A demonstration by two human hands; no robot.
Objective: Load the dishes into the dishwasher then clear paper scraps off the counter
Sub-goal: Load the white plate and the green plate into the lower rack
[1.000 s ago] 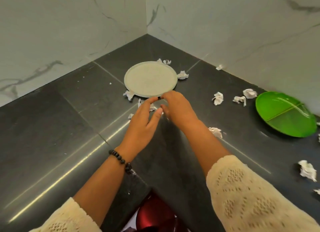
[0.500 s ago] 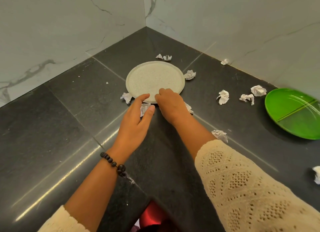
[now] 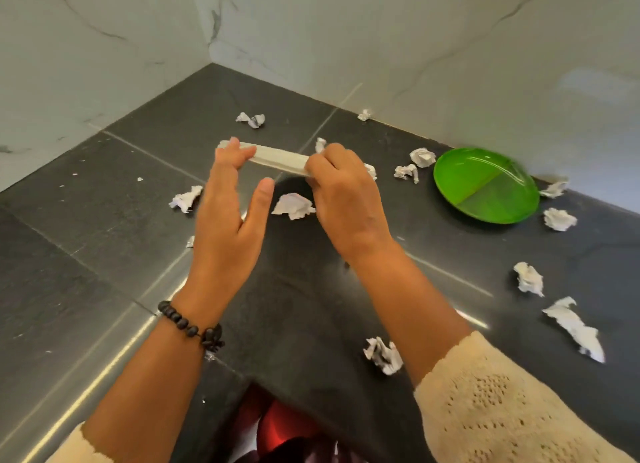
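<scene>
Now the pale plate [image 3: 281,158] is off the dark counter [image 3: 104,220], tipped so that only its thin edge shows, spanning between both hands near the middle of the view. Right hand [image 3: 341,192] has its fingers curled over the plate's right end and grips it. Left hand [image 3: 228,199] stands with fingers nearly straight and thumb spread wide; only its fingertips [image 3: 235,145] touch the plate's left end, steadying it without wrapping round. A beaded bracelet [image 3: 192,327] sits on the left wrist, and cream knit sleeves [image 3: 502,410] cover both forearms. At 3 o'clock from the hands a green plate [image 3: 485,185] lies flat on the counter near the marble wall [image 3: 415,47]. Crumpled paper scraps are scattered about: one [image 3: 293,205] just below the lifted plate between the hands, one [image 3: 187,197] at 9 o'clock, a pair [image 3: 251,119] at 12 o'clock toward the corner, several around the green plate, and one [image 3: 382,355] beside the right forearm at 5 o'clock.
</scene>
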